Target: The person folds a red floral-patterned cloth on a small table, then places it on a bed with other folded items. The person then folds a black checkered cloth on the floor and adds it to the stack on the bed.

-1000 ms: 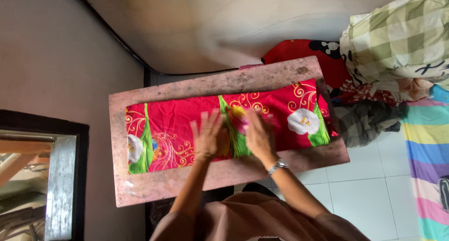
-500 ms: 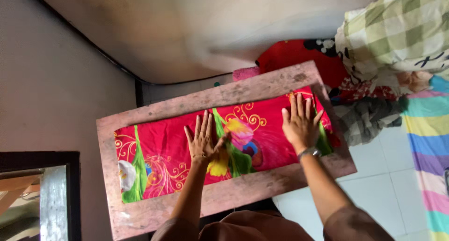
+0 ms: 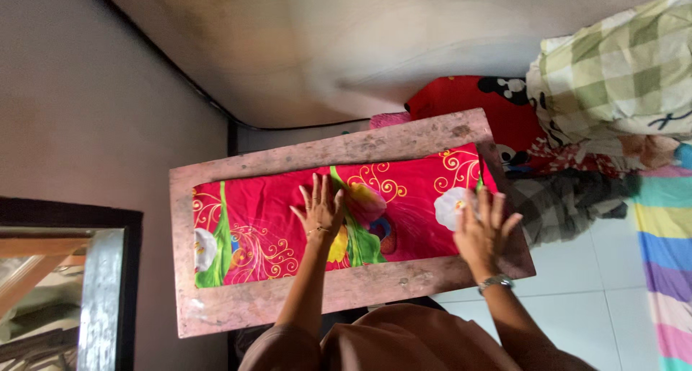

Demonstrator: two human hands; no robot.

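Red floral cloth (image 3: 288,212) lies folded into a long strip along the pinkish, worn table (image 3: 346,284), filling most of the top and leaving a bare margin on the near edge and at the left end; that is what I see from the head camera, the only view I have. The cloth carries green leaves, yellow scrolls, white flowers near each end and a pink and yellow bloom at the middle. My left hand (image 3: 319,211) rests flat on the cloth just left of that central bloom, palm down, fingers (image 3: 316,191) spread wide and gripping nothing. My right hand (image 3: 484,227) sits at the right end of the strip, over the white flower there, fingers (image 3: 481,202) splayed wide too and closed on nothing; I cannot tell whether the palm presses the fabric or hangs just above it. A metal wristwatch (image 3: 496,282) circles the right wrist, and brown sleeves cover both upper arms at the bottom of the frame. Beyond the table's right end a heap of laundry (image 3: 562,198) lies on the white tiled floor (image 3: 577,299): a grey checked piece, a red cartoon-print piece, and a green and cream plaid blanket (image 3: 620,68) above them. A striped pastel sheet (image 3: 667,256) runs down the far right edge. A dark-framed mirror (image 3: 65,292) stands at the left.
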